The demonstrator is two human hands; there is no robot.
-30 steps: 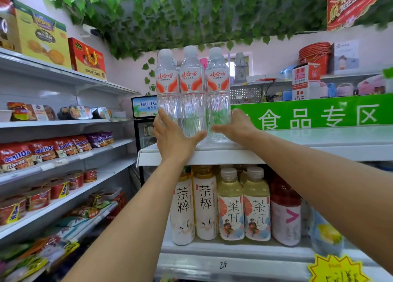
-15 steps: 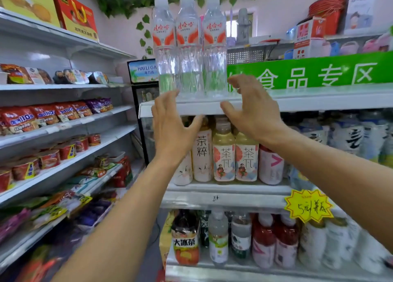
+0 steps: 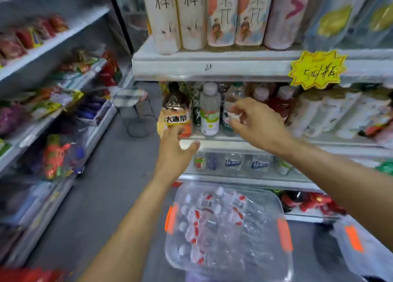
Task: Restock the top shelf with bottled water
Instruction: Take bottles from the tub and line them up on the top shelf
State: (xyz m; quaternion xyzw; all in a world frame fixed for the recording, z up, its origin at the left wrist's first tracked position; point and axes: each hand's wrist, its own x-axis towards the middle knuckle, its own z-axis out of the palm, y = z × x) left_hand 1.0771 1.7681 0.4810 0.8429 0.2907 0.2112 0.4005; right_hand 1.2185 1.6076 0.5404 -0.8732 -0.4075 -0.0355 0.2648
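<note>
**Both hands empty above the crate of water**

At the centre of the frame the left hand (image 3: 177,148) and right hand (image 3: 253,122) reach forward with fingers spread loosely, each grip open and holding nothing. Below them, at the lower centre, a clear plastic crate (image 3: 280,209) with orange latches sits on the floor, filled with water bottles (image 3: 204,222) that seem to lie on their sides, though blur makes this unsure. Behind the hands, a middle shelf (image 3: 212,68) carries tall tea bottles (image 3: 214,16) along the top edge. A yellow price tag (image 3: 316,72) hangs at the upper right.
</note>
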